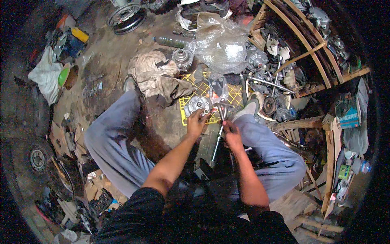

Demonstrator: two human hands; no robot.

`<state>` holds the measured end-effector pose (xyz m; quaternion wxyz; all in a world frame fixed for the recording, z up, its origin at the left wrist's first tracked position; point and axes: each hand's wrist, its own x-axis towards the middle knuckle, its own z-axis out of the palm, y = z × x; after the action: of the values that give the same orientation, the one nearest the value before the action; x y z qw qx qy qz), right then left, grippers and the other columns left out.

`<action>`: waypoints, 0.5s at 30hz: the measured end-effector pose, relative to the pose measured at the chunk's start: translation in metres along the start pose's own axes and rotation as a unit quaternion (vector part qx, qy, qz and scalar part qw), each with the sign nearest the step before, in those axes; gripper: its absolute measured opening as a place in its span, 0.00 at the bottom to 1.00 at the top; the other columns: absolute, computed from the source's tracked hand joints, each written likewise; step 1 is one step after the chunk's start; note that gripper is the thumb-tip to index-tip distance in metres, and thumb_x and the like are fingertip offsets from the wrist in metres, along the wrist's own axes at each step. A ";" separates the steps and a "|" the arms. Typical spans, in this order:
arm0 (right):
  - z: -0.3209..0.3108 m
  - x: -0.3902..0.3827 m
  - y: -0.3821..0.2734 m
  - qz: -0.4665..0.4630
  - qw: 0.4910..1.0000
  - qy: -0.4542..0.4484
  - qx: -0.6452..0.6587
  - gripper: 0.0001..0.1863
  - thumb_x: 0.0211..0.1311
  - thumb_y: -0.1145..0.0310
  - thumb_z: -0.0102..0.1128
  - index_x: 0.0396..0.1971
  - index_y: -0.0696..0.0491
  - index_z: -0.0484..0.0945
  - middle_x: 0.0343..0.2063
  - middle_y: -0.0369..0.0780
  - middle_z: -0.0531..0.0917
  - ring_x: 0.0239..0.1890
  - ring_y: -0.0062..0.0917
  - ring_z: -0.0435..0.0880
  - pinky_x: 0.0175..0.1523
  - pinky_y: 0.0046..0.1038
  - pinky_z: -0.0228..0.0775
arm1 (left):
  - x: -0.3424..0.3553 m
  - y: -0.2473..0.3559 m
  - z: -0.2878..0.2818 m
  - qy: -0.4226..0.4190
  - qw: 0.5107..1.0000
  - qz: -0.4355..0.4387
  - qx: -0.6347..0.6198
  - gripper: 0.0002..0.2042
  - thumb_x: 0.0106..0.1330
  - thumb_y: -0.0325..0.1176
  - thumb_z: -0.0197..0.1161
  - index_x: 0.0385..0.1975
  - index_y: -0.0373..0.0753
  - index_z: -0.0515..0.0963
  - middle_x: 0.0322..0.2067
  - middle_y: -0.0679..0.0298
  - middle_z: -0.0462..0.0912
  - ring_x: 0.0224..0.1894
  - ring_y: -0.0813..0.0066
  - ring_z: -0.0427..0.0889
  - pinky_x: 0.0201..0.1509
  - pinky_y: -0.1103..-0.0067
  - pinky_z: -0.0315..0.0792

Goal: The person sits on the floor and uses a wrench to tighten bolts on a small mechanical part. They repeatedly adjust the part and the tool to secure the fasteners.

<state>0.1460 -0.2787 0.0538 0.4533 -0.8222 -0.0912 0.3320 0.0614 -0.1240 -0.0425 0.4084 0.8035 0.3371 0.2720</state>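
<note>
A round grey metal housing with a central bore and bolt holes around it lies on a yellow plastic grid. My left hand has its fingers bent on the housing's near edge; whether a small part is between them cannot be made out. To the right of the housing, my right hand is closed around a T-shaped metal tool, its crossbar pointing away from me. A long silver rod runs from beside this hand toward me; whether it belongs to the tool is unclear.
Beyond the grid lie a crumpled cloth, another metal housing, a bottle and bubble wrap. Metal parts crowd the right, beside a wooden frame. A wheel rim stands far left.
</note>
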 end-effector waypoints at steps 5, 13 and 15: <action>-0.001 -0.014 -0.011 -0.022 0.999 -0.012 -0.040 0.29 0.66 0.43 0.55 0.48 0.56 0.80 0.44 0.47 0.84 0.49 0.40 0.80 0.57 0.36 0.67 | -0.004 -0.001 0.001 0.028 0.998 0.047 0.027 0.15 0.61 0.38 0.67 0.45 0.38 0.80 0.36 0.53 0.82 0.34 0.54 0.83 0.38 0.64 0.76; 0.001 0.000 0.014 -0.055 0.993 -0.049 -0.092 0.30 0.62 0.42 0.59 0.44 0.58 0.81 0.41 0.46 0.85 0.45 0.36 0.82 0.53 0.35 0.70 | -0.005 -0.015 0.005 -0.010 1.000 0.000 -0.007 0.16 0.60 0.35 0.67 0.48 0.39 0.80 0.39 0.51 0.82 0.40 0.50 0.82 0.44 0.64 0.76; 0.001 0.005 0.022 -0.056 0.993 -0.044 -0.096 0.29 0.63 0.44 0.60 0.43 0.58 0.81 0.41 0.46 0.85 0.45 0.36 0.82 0.53 0.34 0.71 | -0.002 -0.012 0.004 -0.016 0.999 -0.008 -0.031 0.16 0.60 0.35 0.67 0.47 0.39 0.80 0.39 0.51 0.82 0.40 0.50 0.82 0.44 0.64 0.76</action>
<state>0.1459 -0.2882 0.0328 0.3856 -0.8403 -0.1887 0.3311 0.0587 -0.1219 -0.0551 0.4407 0.7921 0.3283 0.2658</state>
